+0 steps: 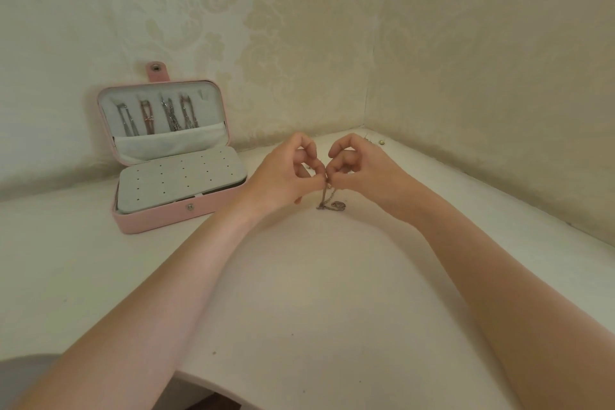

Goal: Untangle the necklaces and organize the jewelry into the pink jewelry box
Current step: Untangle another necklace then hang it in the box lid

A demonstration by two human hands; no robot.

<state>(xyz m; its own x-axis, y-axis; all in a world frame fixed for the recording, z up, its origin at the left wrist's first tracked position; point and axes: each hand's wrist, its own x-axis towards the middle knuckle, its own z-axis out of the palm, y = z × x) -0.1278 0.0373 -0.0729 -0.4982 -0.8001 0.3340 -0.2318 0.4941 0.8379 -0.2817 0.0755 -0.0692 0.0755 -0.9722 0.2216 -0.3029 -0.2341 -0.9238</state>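
The pink jewelry box [156, 221] stands open at the left on the white table, its lid leaning on the wall. Several necklaces [159, 115] hang inside the lid above a grey pocket, and a grey earring panel with holes covers the base. In the middle of the table my left hand [283, 173] and my right hand [359, 165] meet fingertip to fingertip. Both pinch a thin silver necklace chain [324, 196] that hangs down from them. Its pendant [338, 206] lies on the table just below.
A few small pieces of jewelry [379, 141], one like a pearl, lie in the table's far right corner near the wall. Patterned wallpaper walls close the table at the back and right. The table's curved front edge [213, 383] is near me.
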